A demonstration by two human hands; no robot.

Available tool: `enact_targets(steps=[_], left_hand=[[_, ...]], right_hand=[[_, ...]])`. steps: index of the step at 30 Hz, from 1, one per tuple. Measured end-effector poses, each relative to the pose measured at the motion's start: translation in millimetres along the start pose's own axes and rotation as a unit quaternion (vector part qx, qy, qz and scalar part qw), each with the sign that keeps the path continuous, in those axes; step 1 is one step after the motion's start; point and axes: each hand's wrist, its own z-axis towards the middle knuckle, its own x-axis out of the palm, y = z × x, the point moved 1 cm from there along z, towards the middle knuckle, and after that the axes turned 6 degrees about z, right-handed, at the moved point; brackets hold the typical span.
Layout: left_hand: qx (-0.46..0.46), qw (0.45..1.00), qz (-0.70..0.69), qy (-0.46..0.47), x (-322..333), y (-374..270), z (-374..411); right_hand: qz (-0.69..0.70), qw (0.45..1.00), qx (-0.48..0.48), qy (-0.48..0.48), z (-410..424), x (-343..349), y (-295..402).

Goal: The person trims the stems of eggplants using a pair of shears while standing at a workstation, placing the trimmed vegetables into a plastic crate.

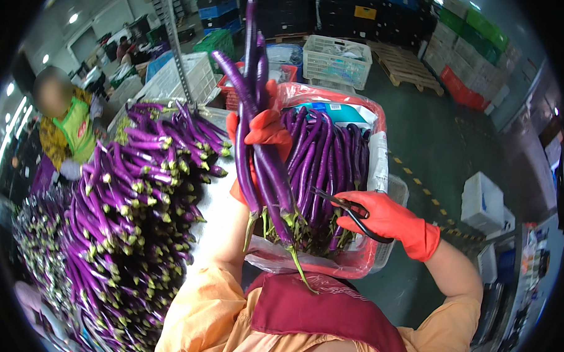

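Note:
My left hand (270,129), in a red rubber glove, grips several long purple eggplants (247,163), their green stems hanging towards me. In my right hand (384,216), gloved the same way, is a pair of scissors (355,215) with black handles, its blades pointing left over the crate. Below both hands stands a red plastic crate (381,119) lined with clear film, where more eggplants (326,163) lie side by side. Some cut stems (308,235) show at its near end. On the left, a large heap of eggplants (137,189) covers a metal table (216,199), many with short green ends facing right.
Across the table at left stands a co-worker (74,127) in a green apron. Beyond my crate are a white crate (337,61), a red basket (229,92) and a wooden pallet (404,68). A metal post (177,42) rises at the table's far edge. A white box (482,204) stands at right.

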Motion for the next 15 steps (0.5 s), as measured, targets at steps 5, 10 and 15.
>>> enact_targets(steps=[5, 10, 15], left_hand=[[0.001, 0.999, 0.013, -0.033, 8, 12, 1], [0.005, 0.999, 0.025, -0.03, -1, 10, 6], [-0.009, 0.997, 0.059, -0.038, -14, 3, 7]], right_hand=[[-0.033, 0.999, -0.024, 0.023, 13, 0, 4], [0.052, 0.997, -0.004, 0.058, 22, 0, -4], [0.029, 0.998, 0.014, 0.059, 26, -4, -3]])
